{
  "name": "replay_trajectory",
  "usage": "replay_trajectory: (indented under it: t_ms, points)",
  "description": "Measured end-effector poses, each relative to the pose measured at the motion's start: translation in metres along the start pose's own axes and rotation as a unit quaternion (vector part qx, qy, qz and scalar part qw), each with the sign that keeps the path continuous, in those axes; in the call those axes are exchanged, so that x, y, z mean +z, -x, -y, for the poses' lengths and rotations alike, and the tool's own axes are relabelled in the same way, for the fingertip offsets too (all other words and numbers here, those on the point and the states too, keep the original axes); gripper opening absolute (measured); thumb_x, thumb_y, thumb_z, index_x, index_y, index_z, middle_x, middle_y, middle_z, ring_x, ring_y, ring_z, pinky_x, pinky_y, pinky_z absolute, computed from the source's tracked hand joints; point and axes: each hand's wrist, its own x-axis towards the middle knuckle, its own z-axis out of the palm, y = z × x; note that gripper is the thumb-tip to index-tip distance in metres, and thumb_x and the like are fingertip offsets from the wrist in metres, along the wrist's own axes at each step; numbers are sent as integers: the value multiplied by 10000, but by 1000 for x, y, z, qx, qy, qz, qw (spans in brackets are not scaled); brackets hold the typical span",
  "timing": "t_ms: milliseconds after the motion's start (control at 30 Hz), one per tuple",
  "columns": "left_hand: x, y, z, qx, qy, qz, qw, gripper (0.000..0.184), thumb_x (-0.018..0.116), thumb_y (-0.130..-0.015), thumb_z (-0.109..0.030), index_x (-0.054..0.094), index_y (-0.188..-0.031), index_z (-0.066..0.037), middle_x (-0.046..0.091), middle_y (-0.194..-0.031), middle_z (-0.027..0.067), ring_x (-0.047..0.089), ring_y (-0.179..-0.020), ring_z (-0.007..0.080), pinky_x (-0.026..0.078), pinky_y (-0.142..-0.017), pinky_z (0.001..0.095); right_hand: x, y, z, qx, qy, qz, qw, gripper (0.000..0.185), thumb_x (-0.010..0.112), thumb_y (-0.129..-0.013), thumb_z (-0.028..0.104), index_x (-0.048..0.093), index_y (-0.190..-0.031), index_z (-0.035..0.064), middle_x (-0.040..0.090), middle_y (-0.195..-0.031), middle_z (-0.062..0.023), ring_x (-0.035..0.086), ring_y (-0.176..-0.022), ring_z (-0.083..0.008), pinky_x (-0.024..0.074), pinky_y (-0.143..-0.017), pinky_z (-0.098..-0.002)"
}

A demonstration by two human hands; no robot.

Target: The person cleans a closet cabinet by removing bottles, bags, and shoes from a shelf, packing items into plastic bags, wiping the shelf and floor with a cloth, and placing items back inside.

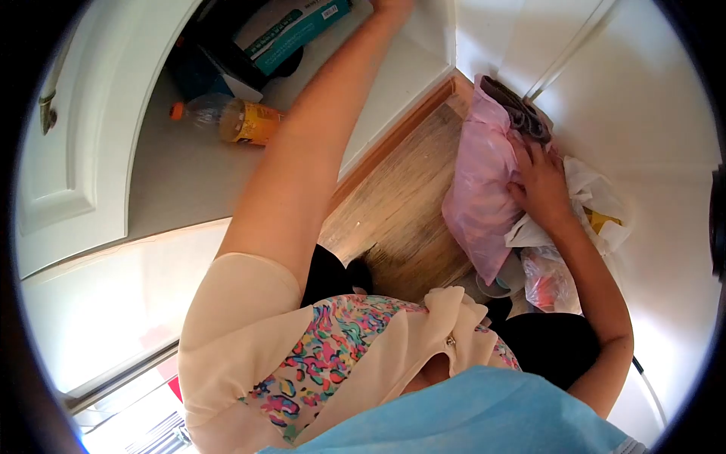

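My right hand [543,185] is on a pink plastic bag [484,181], its thumb and fingers gripping the bag's upper side. A dark, folded cloth-like thing [522,113] pokes out of the bag's top beside my fingertips. My left arm stretches up across a low cabinet. Only the base of my left hand [392,4] shows at the top edge; its fingers are out of frame. Below that arm a clear bottle [234,121] with an orange cap and label lies on its side, partly hidden by my forearm.
A teal and black box [299,38] sits deeper inside the cabinet. At left its white door [76,144] stands open. White plastic bags [597,197] and a clear bag with something red [548,280] lie by the right wall, over a wood-look floor [401,204].
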Motion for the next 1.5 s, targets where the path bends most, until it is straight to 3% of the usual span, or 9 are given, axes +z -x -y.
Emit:
replay_trajectory:
  t_ms: [133, 400, 433, 567, 767, 900, 1067, 1367, 1500]
  points:
    - [-29, 117, -1, -134, -77, 145, 977, 548, 646, -809, -55, 477, -1326, 17, 495, -1319, 283, 492, -1198, 428, 391, -1034, 512, 1, 2, 0, -11, -30, -29, 999, 819, 726, -768, 144, 340, -1491, 135, 506, -1296, -161, 503, -1212, -367, 333, -1110, -537]
    - [-83, 135, 3, -187, -168, 574, 779, 684, 659, -847, -170, 350, -1428, 18, 224, -1543, 239, 377, -1262, 468, 374, -1069, 499, 12, 10, -8, 17, -34, -48, 998, 971, 764, -723, 161, 225, -1530, 119, 568, -1171, -186, 586, -1071, -387, 439, -1014, -489]
    - [-90, 141, 7, -106, -233, 605, 754, 636, 685, -859, -301, 445, -1387, -39, 411, -1455, 184, 481, -1187, 375, 428, -997, 460, 12, 10, -9, 39, -35, -46, 998, 1027, 788, -702, 184, 196, -1537, 114, 589, -1152, -197, 602, -1045, -391, 465, -984, -478]
    - [-130, 176, 6, 5, -136, 599, 789, 626, 706, -814, -141, 510, -1409, -144, 320, -1538, 153, 476, -1198, 410, 397, -1071, 482, 12, 13, -13, 44, -57, -36, 997, 1124, 826, -654, 255, 158, -1545, 102, 631, -1135, -218, 629, -1015, -404, 494, -938, -483]
    - [-194, 155, -46, 119, -198, 721, 653, 640, 695, -807, -145, 506, -1417, -186, 349, -1532, 110, 443, -1259, 422, 494, -980, 476, -6, 15, -2, 107, -84, 24, 990, 1123, 805, -691, 375, 156, -1534, 15, 673, -1067, -247, 652, -973, -436, 502, -922, -489]
    - [-228, 163, -71, 3, -11, 945, 325, 688, 635, -825, -37, 459, -1468, -206, 507, -1416, 144, 533, -1164, 367, 500, -914, 480, 10, 14, -9, 110, -49, -11, 993, 841, 773, -732, 448, 420, -1358, 11, 683, -882, -227, 663, -879, -421, 514, -836, -468]
    - [-282, 177, -97, 67, 13, 988, 137, 660, 494, -882, -23, 414, -1508, -219, 573, -1328, 187, 570, -1145, 373, 486, -889, 484, -11, 18, 11, 68, 81, 48, 993, 420, 708, -796, 343, 582, -1035, 20, 676, -898, -237, 660, -870, -410, 476, -867, -516]
    - [-272, 257, -14, 247, -141, 901, 326, 351, 677, -823, -262, 717, -1158, -169, 648, -1260, 76, 629, -1090, 301, 533, -894, 430, -46, 0, 80, -58, 75, -5, 995, 123, 639, -829, 155, 585, -879, 57, 616, -780, -114, 605, -897, -329, 291, -1061, -557]
    - [-271, 293, -6, 178, -84, 948, 249, 360, 679, -769, -245, 740, -1102, -120, 709, -1127, 121, 639, -979, 302, 518, -813, 455, -83, -37, 102, -78, 58, -28, 995, 150, 631, -851, 151, 632, -960, 47, 639, -825, -129, 611, -868, -299, 383, -997, -480]
